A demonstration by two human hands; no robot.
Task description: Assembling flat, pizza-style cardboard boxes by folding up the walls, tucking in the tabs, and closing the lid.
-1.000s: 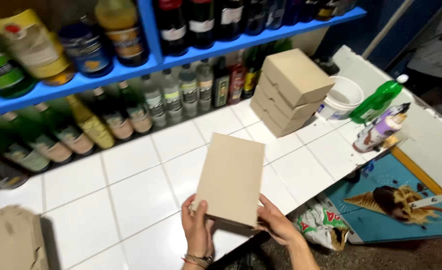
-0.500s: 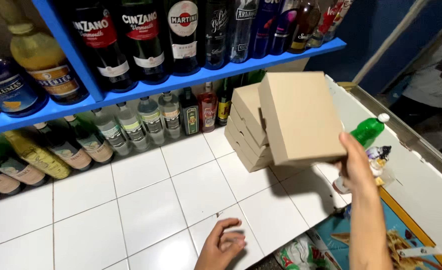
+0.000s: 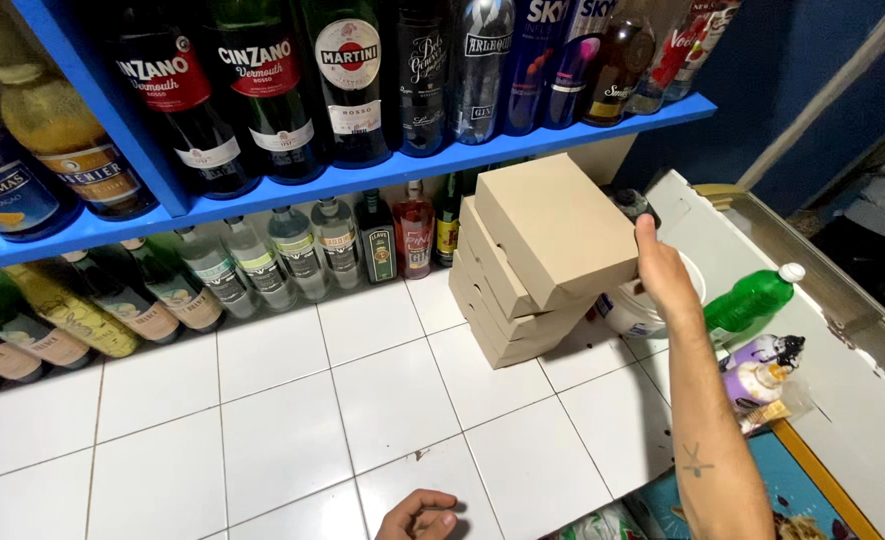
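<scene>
1. Right hand (image 3: 665,275) — raised at arm's length, its fingers clasped on the right edge of a flat tan cardboard box (image 3: 554,226). The thumb shows on the near side; the other fingers are hidden behind the box.
2. The held box, half a second earlier carried clear in the air, now sits tilted on top of the stack of matching boxes (image 3: 497,305), its lower edge touching the uppermost one — the stack has in effect gained a layer, though the hand has not let go.
3. Left hand (image 3: 420,516) — low at the frame's bottom edge, resting on the white tiled table (image 3: 282,430), fingers loosely curled and holding nothing. A second earlier it shared the grip on the box.
4. Surroundings: a white tub (image 3: 630,310) just right of the stack, a green plastic bottle (image 3: 752,300) lying beyond it, rows of bottles on the blue shelf (image 3: 382,175) above and behind.
</scene>
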